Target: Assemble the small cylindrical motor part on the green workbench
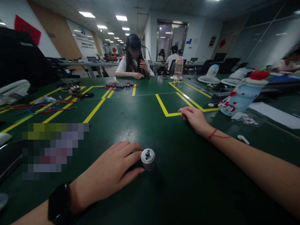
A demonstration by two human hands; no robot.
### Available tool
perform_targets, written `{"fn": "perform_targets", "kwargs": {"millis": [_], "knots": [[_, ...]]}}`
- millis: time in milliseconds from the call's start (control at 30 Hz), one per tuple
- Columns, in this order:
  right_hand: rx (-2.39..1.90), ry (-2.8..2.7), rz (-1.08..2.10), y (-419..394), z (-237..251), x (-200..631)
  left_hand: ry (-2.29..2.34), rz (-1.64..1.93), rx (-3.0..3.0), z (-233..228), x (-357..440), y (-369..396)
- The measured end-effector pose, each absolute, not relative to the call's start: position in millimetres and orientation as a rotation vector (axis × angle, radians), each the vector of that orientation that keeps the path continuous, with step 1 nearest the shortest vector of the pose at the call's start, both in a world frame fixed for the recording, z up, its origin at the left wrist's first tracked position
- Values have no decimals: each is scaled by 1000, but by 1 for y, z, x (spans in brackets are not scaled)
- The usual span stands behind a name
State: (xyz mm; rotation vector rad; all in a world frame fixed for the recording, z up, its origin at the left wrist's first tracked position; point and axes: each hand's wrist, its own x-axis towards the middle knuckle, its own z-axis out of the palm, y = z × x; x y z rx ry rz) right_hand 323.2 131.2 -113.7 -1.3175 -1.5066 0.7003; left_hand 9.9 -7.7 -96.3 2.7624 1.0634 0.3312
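A small silver metal cylinder point(147, 158) with a stub shaft on top stands upright on the green table point(178, 175). My left hand point(110, 173), a black watch on its wrist, lies flat beside the cylinder, its fingertips touching the cylinder's left side. My right hand point(194, 118), with a red string around the wrist, rests further out on the table, fingers curled loosely at a yellow tape line point(164, 107); it holds nothing.
Coloured wires point(118, 86) lie at the far middle, more wires at the left point(47, 106). A blue snowman-patterned bottle point(241, 93) lies on its side at the right. Desk fans point(211, 75) and a drink bottle point(178, 69) stand beyond. A person sits across the table point(133, 62).
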Motion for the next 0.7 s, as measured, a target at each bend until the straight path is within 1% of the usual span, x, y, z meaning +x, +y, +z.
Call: {"fn": "perform_targets", "kwargs": {"millis": [133, 233, 300, 400, 500, 700], "knots": [[-1293, -1652, 675, 120, -103, 315, 1062, 325, 2762, -92, 8, -11], [-1199, -1818, 701, 98, -90, 298, 1058, 325, 2766, -90, 10, -9], [-1074, -1982, 761, 79, -82, 282, 1055, 332, 2774, -91, 11, -6], [-703, -2256, 828, 49, -74, 260, 1050, 345, 2789, -96, 12, -2], [-600, -2288, 817, 31, -71, 247, 1051, 350, 2813, -100, 13, -2], [-664, -2170, 777, 34, -61, 259, 1042, 343, 2812, -95, 14, -7]]}}
